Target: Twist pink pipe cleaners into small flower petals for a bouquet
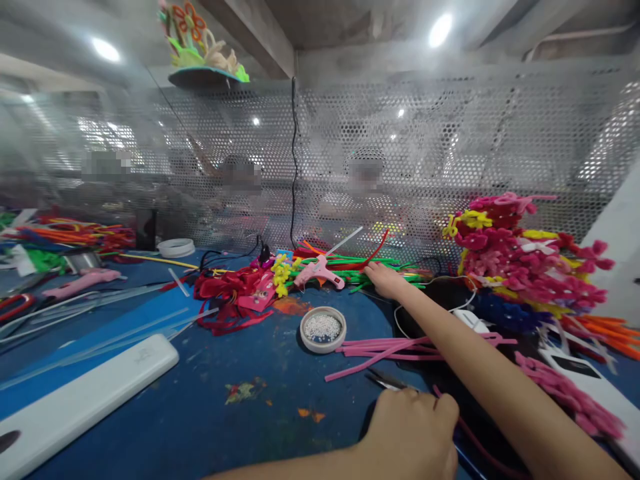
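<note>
The right hand (384, 280) seems to pinch a red stem (378, 248) toward the back of the surface (210, 413); a careless tug could drag the pink glue gun (324, 272) beside it. The left hand (413, 430) is curled, its grip and contents hidden from me; sliding forward, it could catch the pointed metal tool (386, 381) just beyond.
</note>
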`<action>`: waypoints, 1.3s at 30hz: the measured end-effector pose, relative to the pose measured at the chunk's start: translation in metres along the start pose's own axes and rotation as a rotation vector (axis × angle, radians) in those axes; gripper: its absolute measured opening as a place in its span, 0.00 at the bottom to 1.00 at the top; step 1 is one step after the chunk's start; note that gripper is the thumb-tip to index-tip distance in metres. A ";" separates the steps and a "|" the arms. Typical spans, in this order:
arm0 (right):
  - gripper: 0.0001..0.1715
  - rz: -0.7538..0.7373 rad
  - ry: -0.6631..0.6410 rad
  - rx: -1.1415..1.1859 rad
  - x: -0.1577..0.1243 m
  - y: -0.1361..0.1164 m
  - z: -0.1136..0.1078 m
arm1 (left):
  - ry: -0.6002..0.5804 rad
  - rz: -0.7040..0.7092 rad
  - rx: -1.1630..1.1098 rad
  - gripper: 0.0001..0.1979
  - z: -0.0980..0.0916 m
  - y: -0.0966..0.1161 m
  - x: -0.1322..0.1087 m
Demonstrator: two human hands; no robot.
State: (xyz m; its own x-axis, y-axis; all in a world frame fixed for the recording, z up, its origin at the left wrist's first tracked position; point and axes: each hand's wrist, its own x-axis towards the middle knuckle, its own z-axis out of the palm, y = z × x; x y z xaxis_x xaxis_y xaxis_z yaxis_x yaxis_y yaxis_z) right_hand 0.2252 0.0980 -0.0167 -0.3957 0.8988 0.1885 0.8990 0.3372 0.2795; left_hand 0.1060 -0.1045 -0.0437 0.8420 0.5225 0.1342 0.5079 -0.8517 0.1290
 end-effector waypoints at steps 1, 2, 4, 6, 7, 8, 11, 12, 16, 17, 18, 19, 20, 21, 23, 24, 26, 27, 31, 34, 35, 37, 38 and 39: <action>0.17 -0.001 -0.007 0.006 0.001 0.000 -0.001 | -0.008 0.000 0.004 0.08 0.000 0.000 0.000; 0.18 -0.004 -0.015 0.013 0.001 0.001 -0.001 | -0.013 0.001 0.008 0.08 0.000 -0.001 0.001; 0.18 -0.005 -0.031 0.026 0.002 0.003 -0.003 | -0.012 0.013 0.014 0.08 0.001 -0.003 0.001; 0.18 0.006 -0.044 0.036 0.003 0.006 -0.005 | 0.000 0.028 0.018 0.08 0.003 -0.004 0.002; 0.18 0.016 -0.051 0.038 0.002 0.008 -0.005 | 0.006 0.030 0.018 0.09 0.004 -0.005 0.002; 0.18 0.028 -0.059 0.040 0.002 0.010 -0.005 | 0.012 0.029 0.019 0.09 0.005 -0.005 0.001; 0.18 0.054 -0.088 0.042 0.000 0.018 -0.006 | 0.024 0.009 0.016 0.08 0.005 -0.004 0.000; 0.17 0.056 -0.096 0.042 0.000 0.020 -0.006 | 0.027 0.007 0.012 0.08 0.005 -0.004 0.000; 0.17 0.032 -0.113 0.044 -0.002 0.024 -0.007 | 0.037 0.004 0.003 0.08 0.004 -0.003 -0.001; 0.16 0.022 -0.119 0.047 -0.002 0.024 -0.007 | 0.037 0.006 0.005 0.08 0.004 -0.003 -0.001; 0.16 0.014 -0.125 0.053 -0.003 0.023 -0.006 | 0.038 0.008 0.007 0.08 0.005 -0.004 -0.001; 0.16 0.011 -0.130 0.060 -0.003 0.023 -0.005 | 0.040 0.013 0.010 0.08 0.005 -0.004 0.000; 0.17 0.011 -0.133 0.069 -0.004 0.023 -0.004 | 0.046 0.022 0.013 0.09 0.006 -0.004 0.000; 0.17 0.014 -0.134 0.078 -0.004 0.023 -0.003 | 0.053 0.027 0.015 0.09 0.006 -0.004 0.000; 0.17 0.020 -0.129 0.097 -0.005 0.024 -0.001 | 0.057 0.031 0.015 0.09 0.006 -0.003 -0.001; 0.17 0.022 -0.126 0.106 -0.005 0.025 0.000 | 0.055 0.028 0.015 0.08 0.005 -0.003 -0.001; 0.17 0.026 -0.121 0.124 -0.005 0.026 0.000 | 0.044 0.017 0.018 0.08 0.005 -0.002 -0.001; 0.17 0.029 -0.119 0.133 -0.005 0.027 -0.001 | 0.044 0.014 0.023 0.08 0.004 -0.002 -0.001; 0.17 0.046 -0.102 0.174 -0.005 0.032 -0.005 | 0.075 0.033 0.031 0.08 0.007 -0.004 -0.001; 0.17 0.060 -0.100 0.207 -0.006 0.037 -0.006 | 0.102 0.042 0.037 0.08 0.009 -0.005 -0.001; 0.17 0.061 -0.105 0.222 -0.006 0.039 -0.006 | 0.109 0.040 0.038 0.07 0.009 -0.005 -0.001; 0.16 0.054 -0.121 0.264 -0.006 0.044 -0.005 | 0.110 0.035 0.040 0.07 0.009 -0.004 -0.002; 0.16 0.046 -0.126 0.290 -0.006 0.046 -0.004 | 0.104 0.036 0.040 0.07 0.008 -0.004 -0.002; 0.15 0.035 -0.127 0.319 -0.006 0.049 -0.003 | 0.099 0.036 0.040 0.08 0.008 -0.004 -0.002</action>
State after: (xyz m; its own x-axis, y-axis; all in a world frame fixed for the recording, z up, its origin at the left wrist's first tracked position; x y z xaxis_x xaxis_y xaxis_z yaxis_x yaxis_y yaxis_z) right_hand 0.2711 0.1084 -0.0012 -0.3549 0.9324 0.0682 0.9330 0.3579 -0.0379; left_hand 0.1039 -0.1024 -0.0523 0.8388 0.4913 0.2348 0.4863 -0.8699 0.0830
